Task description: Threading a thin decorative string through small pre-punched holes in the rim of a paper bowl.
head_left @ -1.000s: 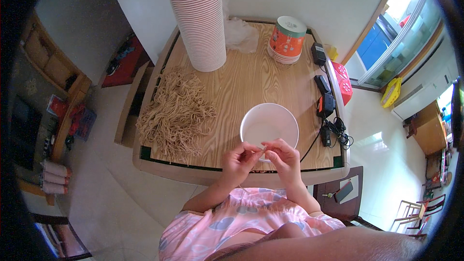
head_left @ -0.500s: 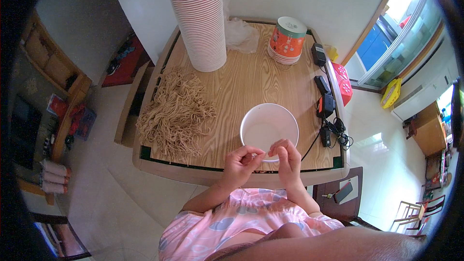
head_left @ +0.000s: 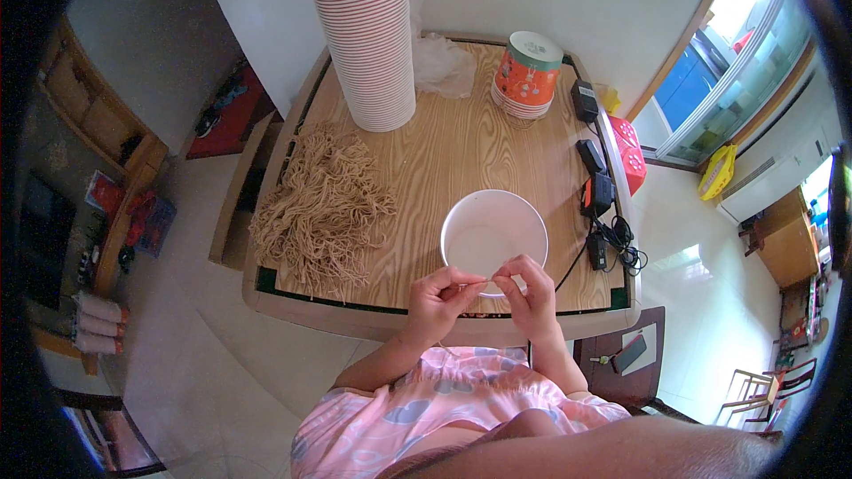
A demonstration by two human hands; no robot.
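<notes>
In front of me a white paper bucket (head_left: 484, 223) stands on the wood-grain table with its open mouth upward. My left hand (head_left: 437, 302) is just in front of its near rim, thumb and forefinger pinched on a thin tan cord. A loose piece of that cord hangs below the hand, over the pink patterned clothing. My right hand (head_left: 530, 302) is at the same rim, its fingertips closed and meeting the left ones; the cord between the tips is barely visible. On the left of the table lies a tangled heap of tan cords (head_left: 324, 213).
A tall stack of nested paper buckets (head_left: 377, 44) stands at the back left, beside a crumpled plastic bag (head_left: 444, 65). Orange-and-green buckets (head_left: 530, 75) sit upside down at the back right. Black power adapters (head_left: 598, 193) and coiled cables (head_left: 626, 244) line the right edge.
My right fingers have shifted from a looser curl to a pinch against the left fingertips. My left hand has barely moved, and the bucket stays in place.
</notes>
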